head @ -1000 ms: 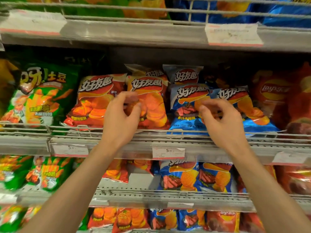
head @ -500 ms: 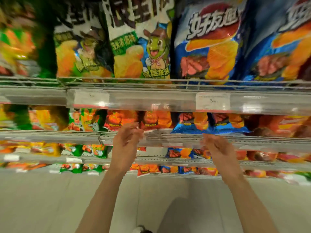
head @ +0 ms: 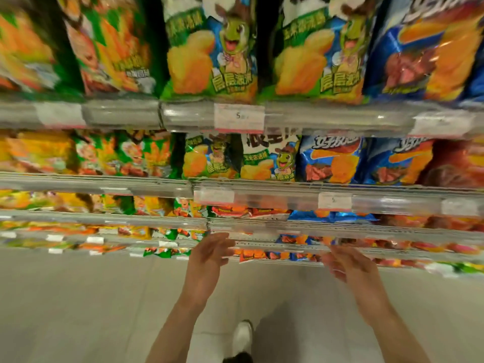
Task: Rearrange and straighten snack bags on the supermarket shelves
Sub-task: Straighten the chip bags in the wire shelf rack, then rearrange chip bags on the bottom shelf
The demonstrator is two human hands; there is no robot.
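Below the price tag [head: 238, 117], green snack bags [head: 209, 56] stand upright on the shelves [head: 327, 119]. The left hand [head: 207, 260] hangs with loose fingers, holding nothing; the right hand [head: 348, 265], blurred, likewise, beside a white shoe [head: 242, 334].

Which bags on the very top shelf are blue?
Only the blue bag at the far right of that shelf; the bags beside it are green, two with a cartoon animal.

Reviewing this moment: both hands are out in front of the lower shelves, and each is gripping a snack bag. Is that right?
Not quite. The head view shows the left hand and right hand out in front of the lower shelves, but neither grips a snack bag: the fingers are loosely spread and hold nothing.
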